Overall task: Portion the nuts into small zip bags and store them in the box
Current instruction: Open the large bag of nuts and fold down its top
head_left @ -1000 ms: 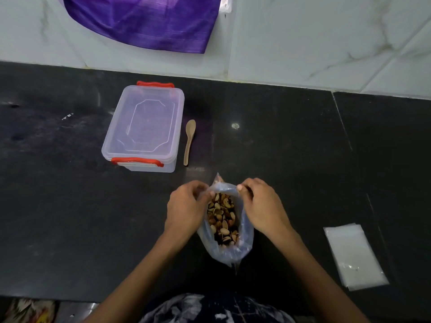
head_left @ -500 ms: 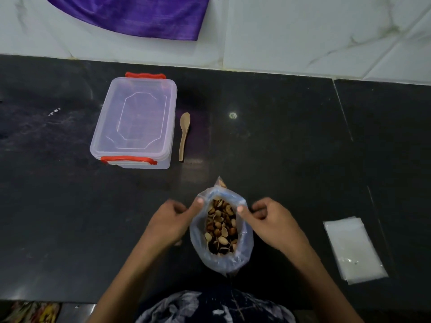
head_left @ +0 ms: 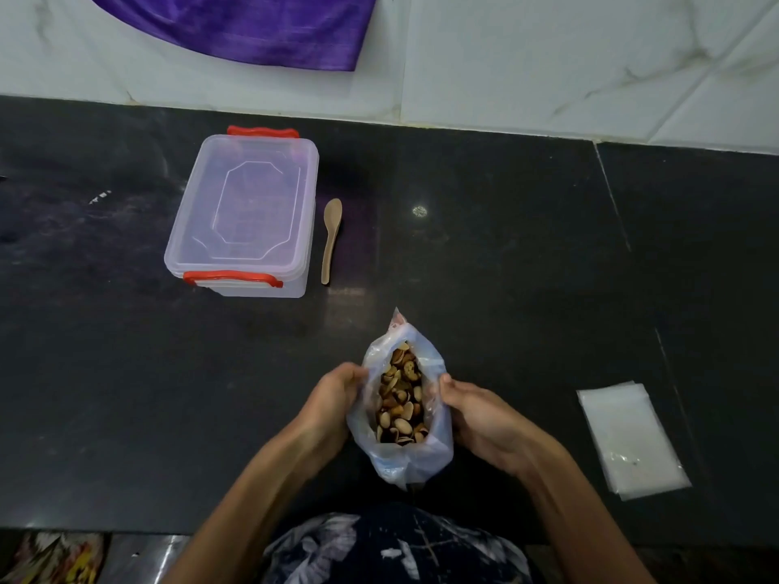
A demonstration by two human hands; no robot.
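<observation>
A: Hands? What step are we on?
B: Left hand (head_left: 337, 394) & right hand (head_left: 476, 408) are each pinching a side of the nut bag (head_left: 400, 415), holding its mouth wide, front-centre on the counter (head_left: 506, 288).
A: Next?
B: Prob. fetching spoon (head_left: 331, 240) + a zip bag (head_left: 630, 438); box (head_left: 244, 212) is sitting lidded.

Purple cloth (head_left: 236, 27) up at 12 o'clock gets chopped by the top edge. Both hands' fingertips vanish behind the nut bag (head_left: 404, 457), and the box (head_left: 248, 212) contents are too hazy through the lid.
</observation>
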